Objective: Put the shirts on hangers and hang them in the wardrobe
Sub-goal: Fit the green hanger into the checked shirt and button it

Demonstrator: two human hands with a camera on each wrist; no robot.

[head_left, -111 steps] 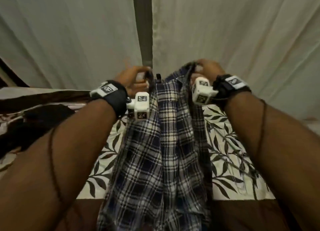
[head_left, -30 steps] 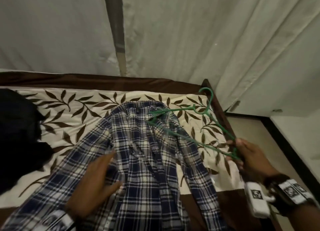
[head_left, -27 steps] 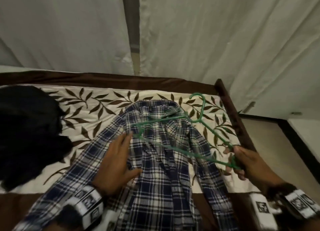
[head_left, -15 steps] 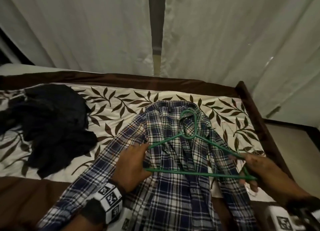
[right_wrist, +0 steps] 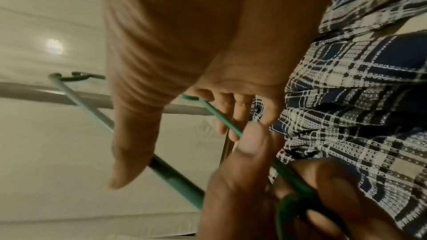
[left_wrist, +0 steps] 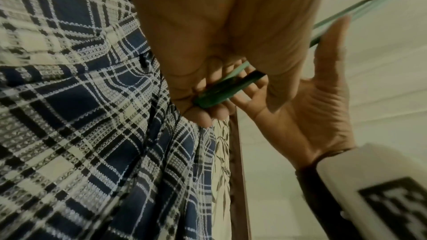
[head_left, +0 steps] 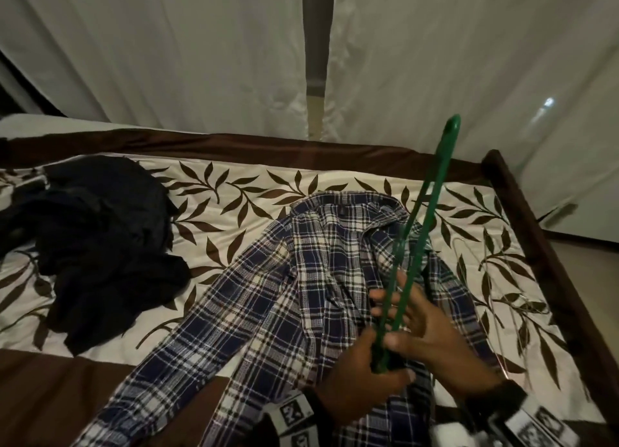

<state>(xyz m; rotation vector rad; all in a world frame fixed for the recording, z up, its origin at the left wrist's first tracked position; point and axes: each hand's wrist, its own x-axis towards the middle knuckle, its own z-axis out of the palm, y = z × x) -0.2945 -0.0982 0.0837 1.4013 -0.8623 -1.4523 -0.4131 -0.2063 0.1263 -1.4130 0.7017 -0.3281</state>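
**Holding a green hanger on edge above a plaid shirt**

Gripping the near corner of the green plastic hanger [head_left: 416, 245], the left hand [head_left: 360, 384] curls its fingers round the bend where two rods meet; the left wrist view shows the dark green end lying across the curled fingers [left_wrist: 208, 116]. The right hand [head_left: 432, 326] sits just beyond that grip, its fingers extended along the far side of the rods and its thumb [right_wrist: 129, 143] laid near the thicker rod. Whether the right hand actually clamps the rods cannot be told, for its fingers look straight rather than closed. From the grip the hanger rises steeply away from the person, seen edge-on, with its topmost end high against the pale curtain [head_left: 167, 61].

Directly beneath both hands lies the blue-and-white plaid shirt [head_left: 268, 296], spread flat on the bed [head_left: 234, 195] with its collar on the far side of the grip and one sleeve running to the left and toward the person. A thin wire hanger [head_left: 482, 279] rests on the leaf-patterned bedcover to the right of the grip, just beside the shirt. A heap of dark clothing [head_left: 93, 239] lies well to the left of the grip. A dark wooden bed frame [head_left: 536, 245] borders the cover on the right.
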